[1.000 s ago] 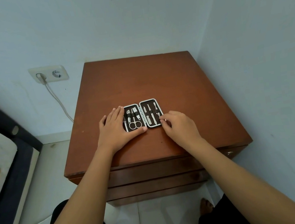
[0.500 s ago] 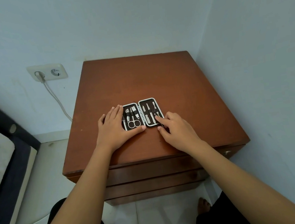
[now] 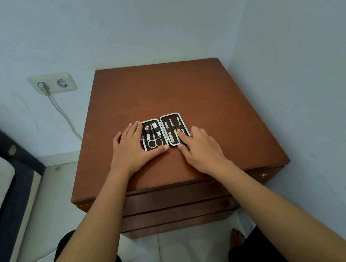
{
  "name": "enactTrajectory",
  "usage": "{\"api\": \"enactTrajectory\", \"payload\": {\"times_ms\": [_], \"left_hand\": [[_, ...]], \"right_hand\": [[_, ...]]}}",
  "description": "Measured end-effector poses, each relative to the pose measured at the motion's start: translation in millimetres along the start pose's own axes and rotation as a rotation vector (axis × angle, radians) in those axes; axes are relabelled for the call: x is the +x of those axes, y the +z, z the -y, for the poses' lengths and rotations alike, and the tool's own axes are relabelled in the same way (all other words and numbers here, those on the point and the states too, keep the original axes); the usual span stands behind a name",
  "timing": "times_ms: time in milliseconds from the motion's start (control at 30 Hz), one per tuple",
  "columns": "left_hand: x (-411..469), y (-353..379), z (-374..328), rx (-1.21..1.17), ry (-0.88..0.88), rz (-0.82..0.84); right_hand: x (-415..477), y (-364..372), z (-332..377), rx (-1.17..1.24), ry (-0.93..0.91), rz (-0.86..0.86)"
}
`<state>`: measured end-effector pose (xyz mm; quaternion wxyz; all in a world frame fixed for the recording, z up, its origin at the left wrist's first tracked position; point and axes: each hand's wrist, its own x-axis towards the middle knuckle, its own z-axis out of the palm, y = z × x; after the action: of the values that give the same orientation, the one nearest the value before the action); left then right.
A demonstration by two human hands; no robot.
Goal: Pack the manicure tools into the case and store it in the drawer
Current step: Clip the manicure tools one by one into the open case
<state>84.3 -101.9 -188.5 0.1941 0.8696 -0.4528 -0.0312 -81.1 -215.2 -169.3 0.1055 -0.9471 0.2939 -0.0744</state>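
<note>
The case (image 3: 165, 131) lies open and flat near the middle of the worktop (image 3: 184, 89), slightly toward the near edge, both halves facing up. In the left half sit scissors (image 3: 154, 141) and a clipper (image 3: 155, 128); the right half holds three slim tools (image 3: 172, 131) side by side. The left hand (image 3: 133, 149) lies flat, its grip apart, along the case's left edge with the thumb running under its near edge, steadying it. The right hand (image 3: 200, 147) has a fingertip pressed on the rightmost tool, the other fingers loosely curled and clamped on nothing. Packing looks to be at its last step, seating that final tool under its strap. Next, one half must be folded over the hinge onto the other, then the closed case goes into a drawer (image 3: 176, 193) below the worktop, all of which are still closed.
</note>
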Motion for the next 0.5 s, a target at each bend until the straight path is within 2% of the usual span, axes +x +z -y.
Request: {"api": "enactTrajectory", "payload": {"times_ms": [267,500], "left_hand": [[-3.5,1.8,2.7,-0.006,-0.009,0.004],[-3.0,-0.1,-0.8,-0.017,-0.004,-0.001]], "right_hand": [[-14.1,-2.7,-12.0,0.211,-0.05,-0.042],[-13.6,-4.4,-17.0,0.155,-0.094,-0.094]]}}
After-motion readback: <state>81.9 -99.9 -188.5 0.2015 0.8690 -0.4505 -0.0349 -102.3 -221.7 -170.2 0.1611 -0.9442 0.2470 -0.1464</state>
